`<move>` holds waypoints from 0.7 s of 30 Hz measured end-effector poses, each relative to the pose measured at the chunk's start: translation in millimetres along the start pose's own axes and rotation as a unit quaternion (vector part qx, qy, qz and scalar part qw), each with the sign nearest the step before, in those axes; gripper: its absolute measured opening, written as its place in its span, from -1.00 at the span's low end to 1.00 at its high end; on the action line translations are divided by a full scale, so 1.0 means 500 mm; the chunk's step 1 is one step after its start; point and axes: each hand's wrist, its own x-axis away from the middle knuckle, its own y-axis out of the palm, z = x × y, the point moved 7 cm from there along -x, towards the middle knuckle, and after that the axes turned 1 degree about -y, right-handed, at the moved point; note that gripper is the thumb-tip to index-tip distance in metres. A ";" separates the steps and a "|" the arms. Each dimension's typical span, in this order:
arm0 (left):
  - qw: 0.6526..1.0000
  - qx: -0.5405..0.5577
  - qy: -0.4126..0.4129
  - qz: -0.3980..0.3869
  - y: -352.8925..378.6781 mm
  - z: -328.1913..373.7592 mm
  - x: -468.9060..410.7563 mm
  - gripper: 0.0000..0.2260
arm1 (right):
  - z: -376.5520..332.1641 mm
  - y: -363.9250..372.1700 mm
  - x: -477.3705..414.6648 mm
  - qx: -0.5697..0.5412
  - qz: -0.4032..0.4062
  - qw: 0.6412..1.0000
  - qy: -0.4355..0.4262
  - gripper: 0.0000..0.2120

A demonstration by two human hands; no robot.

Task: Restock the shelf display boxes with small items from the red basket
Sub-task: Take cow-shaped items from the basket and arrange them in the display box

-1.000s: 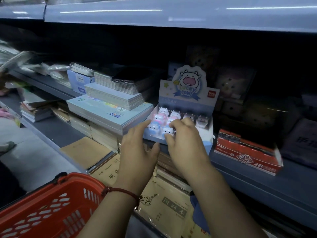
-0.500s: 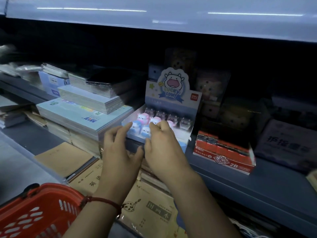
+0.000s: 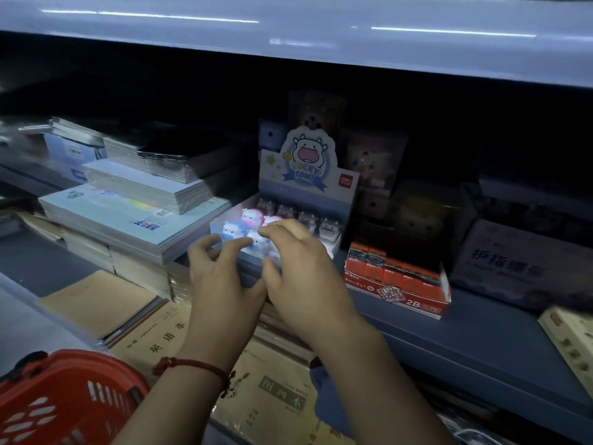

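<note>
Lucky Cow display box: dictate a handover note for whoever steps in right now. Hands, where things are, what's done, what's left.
Left hand: fingers curled at the box's front left, beside the blue cow figure; grip unclear.
Right hand: curled over the front-row figures; whether it holds one is hidden.
Lucky Cow display box sits on the shelf; back row has four figures, front part only partly filled.
Red basket at lower left, contents not visible.
Left: probably finish the front rows, then check the basket.

Left hand (image 3: 221, 277), right hand (image 3: 305, 271) at cow display box (image 3: 308, 191); red basket (image 3: 64, 403) lower left
</note>
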 end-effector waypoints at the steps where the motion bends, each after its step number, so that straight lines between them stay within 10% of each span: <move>1: 1.000 -0.003 -0.004 0.004 0.002 0.002 -0.002 -0.54 | 0.001 -0.009 0.004 0.001 0.013 1.000 -0.007 -0.64; 8: 0.999 -0.026 0.008 0.018 0.010 0.057 0.006 -0.57 | 0.078 -0.115 0.064 0.031 0.083 0.996 0.009 -0.71; 13: 0.988 0.059 0.120 -0.072 0.073 0.181 0.068 -0.83 | 0.225 -0.233 0.171 0.074 0.174 0.967 0.173 -0.78; 21: 0.978 -0.038 0.144 -0.144 0.168 0.196 0.137 -0.63 | 0.282 -0.236 0.240 0.025 0.152 0.958 0.243 -0.84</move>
